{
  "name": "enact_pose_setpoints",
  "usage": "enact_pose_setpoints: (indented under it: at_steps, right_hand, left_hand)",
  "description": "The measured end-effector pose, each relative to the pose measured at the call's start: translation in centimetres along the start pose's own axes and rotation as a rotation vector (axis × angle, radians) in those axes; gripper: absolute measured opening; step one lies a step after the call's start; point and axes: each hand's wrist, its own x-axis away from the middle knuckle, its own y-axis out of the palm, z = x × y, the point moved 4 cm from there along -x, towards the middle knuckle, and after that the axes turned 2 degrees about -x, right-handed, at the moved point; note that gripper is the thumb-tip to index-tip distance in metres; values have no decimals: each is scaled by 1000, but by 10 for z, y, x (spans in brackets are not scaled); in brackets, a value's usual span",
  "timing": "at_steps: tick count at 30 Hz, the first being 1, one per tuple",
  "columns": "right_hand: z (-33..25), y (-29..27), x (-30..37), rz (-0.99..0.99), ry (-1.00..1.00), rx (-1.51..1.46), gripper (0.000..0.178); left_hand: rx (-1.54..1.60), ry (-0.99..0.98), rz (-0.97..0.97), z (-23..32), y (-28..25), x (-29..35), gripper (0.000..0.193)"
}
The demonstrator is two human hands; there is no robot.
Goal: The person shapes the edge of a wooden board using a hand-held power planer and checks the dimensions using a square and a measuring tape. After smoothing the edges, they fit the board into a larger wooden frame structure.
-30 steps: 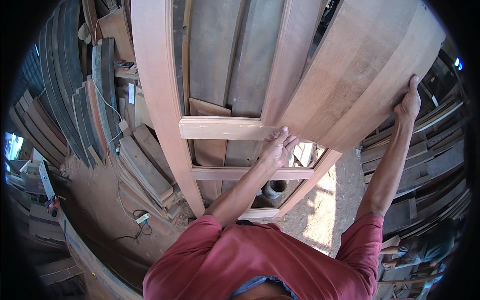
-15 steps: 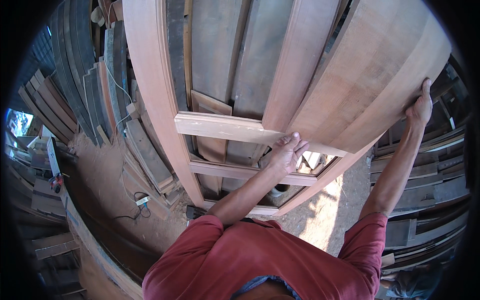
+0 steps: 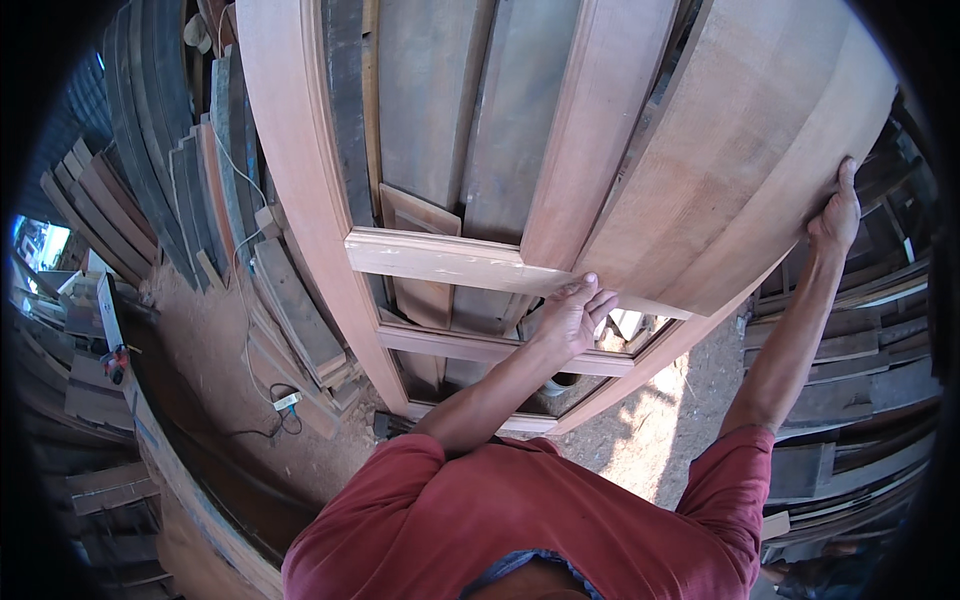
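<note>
A large flat wooden panel (image 3: 740, 170) lies over the right side of a pale wooden door frame (image 3: 288, 130). My right hand (image 3: 836, 215) grips the panel's right edge, thumb on the upper face and fingers out of sight beneath. At the panel's lower left corner, my left hand (image 3: 573, 315) has its fingers curled and its thumb against the edge, just over the frame's cross rail (image 3: 440, 255). Beside the panel runs the frame's central upright (image 3: 600, 120). Two lower rails cross the frame nearer to me, the upper one (image 3: 480, 343) passing under my left forearm.
Dark boards (image 3: 420, 100) stand behind the frame openings. Stacked planks (image 3: 850, 390) fill the right side, with more lumber (image 3: 150, 130) at the far left. A white power socket (image 3: 287, 401) with a cable lies on the dirt floor (image 3: 215, 350). A bucket (image 3: 560, 383) shows through the lowest opening.
The panel's lower edge has shifted slightly toward me over the cross rail. Both hands keep nearly the same hold, and the whole view has moved a little.
</note>
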Motion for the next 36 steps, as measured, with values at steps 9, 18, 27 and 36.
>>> enact_pose_setpoints:
  at_steps: [9, 18, 27, 36]
  right_hand:
    - [15, -2, 1, -28, -135, 146, 48]
    - [0, 22, 34, 70, -528, 512, 50]
    - [8, 31, 32, 37, -412, 574, 62]
    - [0, 17, 38, 11, -457, 647, 62]
  left_hand:
    - [-16, 32, 50, 3, -8, 4, 7]
    - [-50, 18, 28, 3, -5, -1, 9]
    - [-38, 9, 9, 5, -2, -5, 7]
    - [6, -49, 31, 1, 3, 6, 6]
